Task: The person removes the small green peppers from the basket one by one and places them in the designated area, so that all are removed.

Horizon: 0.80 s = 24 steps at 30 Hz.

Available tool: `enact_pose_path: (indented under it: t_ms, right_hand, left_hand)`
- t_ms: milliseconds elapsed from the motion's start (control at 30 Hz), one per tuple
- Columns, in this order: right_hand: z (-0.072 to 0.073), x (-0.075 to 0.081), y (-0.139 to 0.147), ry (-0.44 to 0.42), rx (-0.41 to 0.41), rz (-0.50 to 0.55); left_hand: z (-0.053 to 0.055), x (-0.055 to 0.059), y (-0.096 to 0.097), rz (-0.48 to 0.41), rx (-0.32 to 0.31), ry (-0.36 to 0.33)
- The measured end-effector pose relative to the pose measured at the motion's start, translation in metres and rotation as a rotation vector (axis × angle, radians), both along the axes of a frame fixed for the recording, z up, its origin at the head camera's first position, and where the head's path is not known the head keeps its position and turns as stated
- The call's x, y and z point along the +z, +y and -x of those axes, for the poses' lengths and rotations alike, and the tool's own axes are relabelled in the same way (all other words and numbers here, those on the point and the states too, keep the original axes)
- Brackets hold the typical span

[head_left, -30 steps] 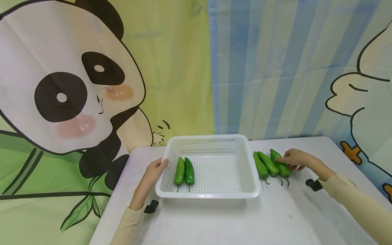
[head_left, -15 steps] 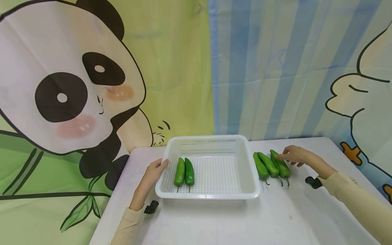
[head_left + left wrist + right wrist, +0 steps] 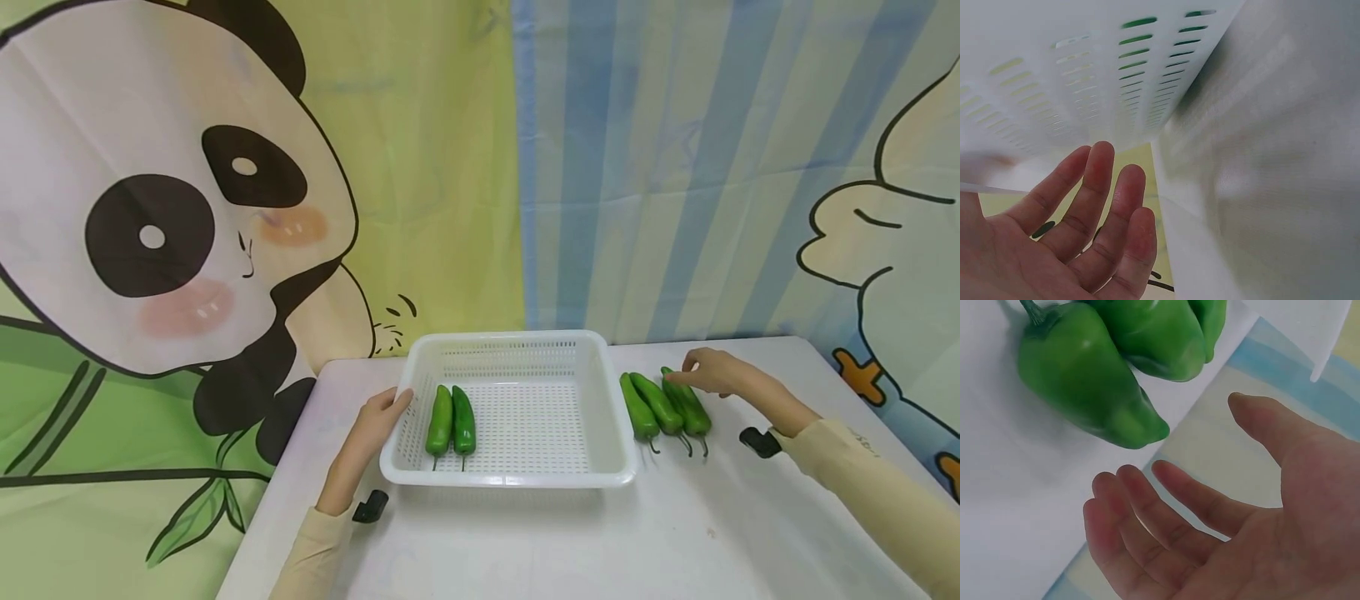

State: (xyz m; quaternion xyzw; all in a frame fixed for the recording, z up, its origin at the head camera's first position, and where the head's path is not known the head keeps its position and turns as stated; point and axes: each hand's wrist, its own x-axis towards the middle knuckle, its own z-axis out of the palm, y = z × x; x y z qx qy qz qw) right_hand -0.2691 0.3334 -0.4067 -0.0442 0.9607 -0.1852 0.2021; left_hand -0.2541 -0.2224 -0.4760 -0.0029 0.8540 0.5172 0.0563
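A white slotted plastic basket (image 3: 525,479) stands on the table with two green peppers (image 3: 439,421) lying side by side at its left. My left hand (image 3: 372,425) holds the basket's left rim, thumb over the edge. In the left wrist view, its fingers (image 3: 1099,181) lie along the outside of the slotted wall. Three more green peppers (image 3: 660,404) lie in a row to the right of the basket, stems toward me. Over the far tip of the rightmost pepper (image 3: 1085,378) hovers my right hand (image 3: 716,373), thumb and fingers apart, with nothing between them.
The white table (image 3: 525,542) ends at a patterned cloth backdrop (image 3: 442,167) close behind the basket. A black device (image 3: 371,506) is at the left wrist and another black device (image 3: 761,442) at the right.
My right hand has let go of the rightmost pepper's side and shifted up and left toward its far tip. The left hand and basket have stayed put.
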Motion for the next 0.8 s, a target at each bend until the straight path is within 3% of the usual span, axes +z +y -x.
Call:
enact_pose_path:
  t_ms: [400, 800]
  right_hand:
    - [-0.001, 0.013, -0.021, 0.124, 0.061, -0.011]
    - [-0.006, 0.021, -0.044, 0.187, 0.1, 0.068]
  left_hand:
    - [0.001, 0.0, -0.001, -0.007, -0.006, -0.002]
    - [0.001, -0.001, 0.0, -0.002, 0.001, -0.005]
